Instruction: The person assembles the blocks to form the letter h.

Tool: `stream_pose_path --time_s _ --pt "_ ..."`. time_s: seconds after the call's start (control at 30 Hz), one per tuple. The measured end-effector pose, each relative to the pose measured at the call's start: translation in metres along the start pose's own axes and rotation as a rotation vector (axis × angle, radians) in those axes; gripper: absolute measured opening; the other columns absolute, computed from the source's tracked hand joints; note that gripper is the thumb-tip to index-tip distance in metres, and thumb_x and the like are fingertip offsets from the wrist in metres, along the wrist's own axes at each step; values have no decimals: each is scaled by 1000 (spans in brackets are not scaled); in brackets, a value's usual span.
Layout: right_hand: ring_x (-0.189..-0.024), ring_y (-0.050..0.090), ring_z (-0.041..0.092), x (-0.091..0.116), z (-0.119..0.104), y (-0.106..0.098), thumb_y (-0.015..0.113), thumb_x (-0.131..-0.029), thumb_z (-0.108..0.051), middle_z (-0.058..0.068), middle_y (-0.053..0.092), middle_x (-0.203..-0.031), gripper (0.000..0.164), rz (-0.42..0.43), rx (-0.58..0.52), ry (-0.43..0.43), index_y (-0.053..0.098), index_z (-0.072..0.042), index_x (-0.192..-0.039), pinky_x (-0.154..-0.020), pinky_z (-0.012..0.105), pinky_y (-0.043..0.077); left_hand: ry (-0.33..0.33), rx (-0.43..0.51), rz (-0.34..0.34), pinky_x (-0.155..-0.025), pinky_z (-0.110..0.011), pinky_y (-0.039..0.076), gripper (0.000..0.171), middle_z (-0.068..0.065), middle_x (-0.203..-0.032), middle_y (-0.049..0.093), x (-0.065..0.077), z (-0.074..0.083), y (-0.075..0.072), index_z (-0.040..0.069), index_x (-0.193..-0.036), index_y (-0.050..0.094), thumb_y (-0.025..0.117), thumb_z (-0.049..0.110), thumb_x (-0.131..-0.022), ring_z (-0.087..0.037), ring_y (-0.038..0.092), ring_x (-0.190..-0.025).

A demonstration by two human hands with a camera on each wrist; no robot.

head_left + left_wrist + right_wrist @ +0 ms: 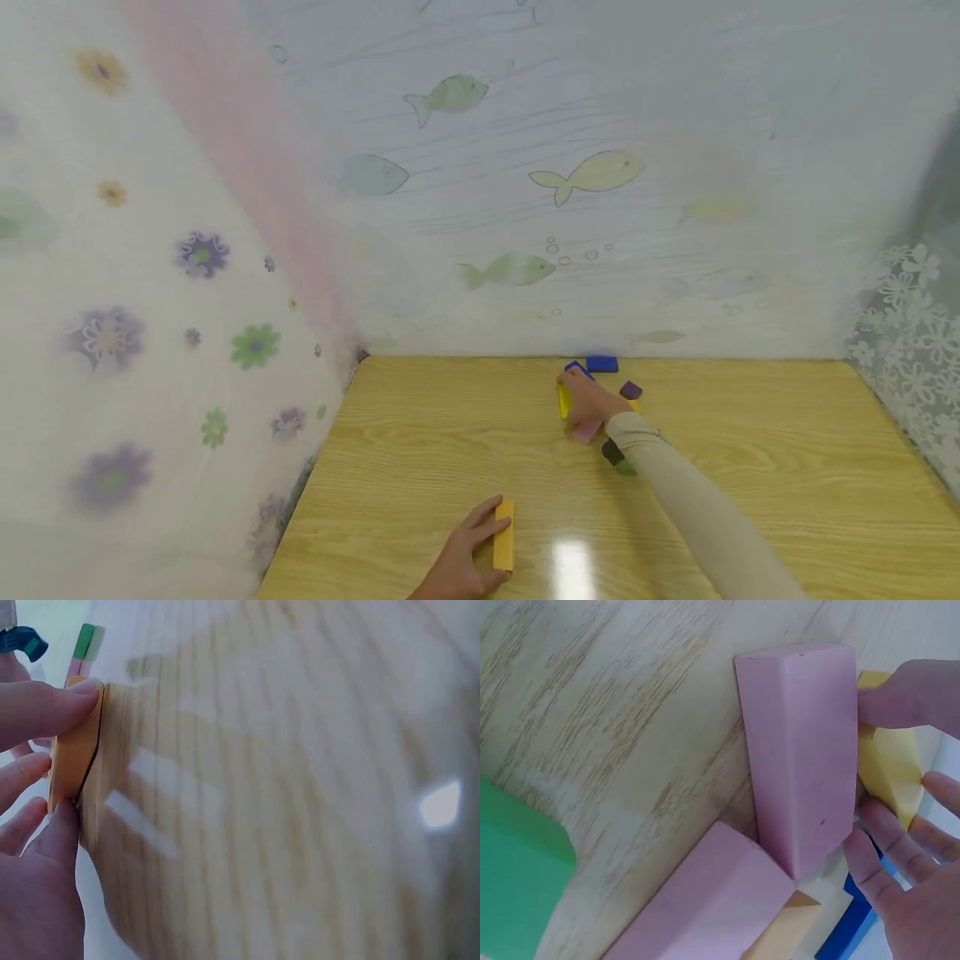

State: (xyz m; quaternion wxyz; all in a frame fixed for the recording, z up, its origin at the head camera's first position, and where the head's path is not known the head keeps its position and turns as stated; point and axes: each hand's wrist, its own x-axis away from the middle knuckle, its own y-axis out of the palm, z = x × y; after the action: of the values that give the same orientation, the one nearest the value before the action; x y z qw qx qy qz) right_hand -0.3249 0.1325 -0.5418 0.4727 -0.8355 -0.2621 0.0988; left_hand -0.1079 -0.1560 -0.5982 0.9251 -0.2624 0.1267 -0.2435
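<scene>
My left hand [467, 552] holds an orange rectangular block [504, 542] on the table, its thumb at the near end and fingers toward the far end. The left wrist view shows this orange block [77, 754] between thumb and fingers. Farther back, my right hand [590, 398] grips a yellow block [565, 403] among a loose group of blocks. Seen from the right wrist, the yellow block [891, 769] lies between thumb and fingertips, right beside a pink block [810, 750]. A second pink block [705, 900] touches the first one's lower end.
A blue block [602, 364] lies by the back wall, with a small purple block [632, 389] nearer. Under the right forearm are a dark piece [612, 452] and a green block [626, 468]. The wooden table [420, 433] meets a fish-painted wall [465, 217] behind.
</scene>
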Motion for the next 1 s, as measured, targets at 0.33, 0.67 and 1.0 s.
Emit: stream_pose_path --time_s 0.33,0.67,1.0 --pt "-94 49 25 5 10 1 79 -58 -7 21 41 -126 80 62 -39 -26 46 7 -130 -83 35 47 2 16 22 -106 -29 32 63 -8 -149 34 1 3 0 4 -133 53 77 26 -79 -40 34 -133" --pt "-92 50 24 19 -6 -15 80 -63 -13 21 42 -126 79 113 -66 -113 46 8 -131 -79 34 48 45 20 35 -105 -28 34 66 -14 -148 35 -1 -4 1 -4 -132 50 74 32 -82 -42 37 -130" --pt "-83 50 26 39 -16 -26 76 -62 -9 24 37 -131 80 128 -115 -116 44 7 -134 -66 28 45 47 -1 36 -105 -32 36 65 -15 -147 37 -2 -1 1 -5 -130 51 75 30 -81 -41 40 -128"
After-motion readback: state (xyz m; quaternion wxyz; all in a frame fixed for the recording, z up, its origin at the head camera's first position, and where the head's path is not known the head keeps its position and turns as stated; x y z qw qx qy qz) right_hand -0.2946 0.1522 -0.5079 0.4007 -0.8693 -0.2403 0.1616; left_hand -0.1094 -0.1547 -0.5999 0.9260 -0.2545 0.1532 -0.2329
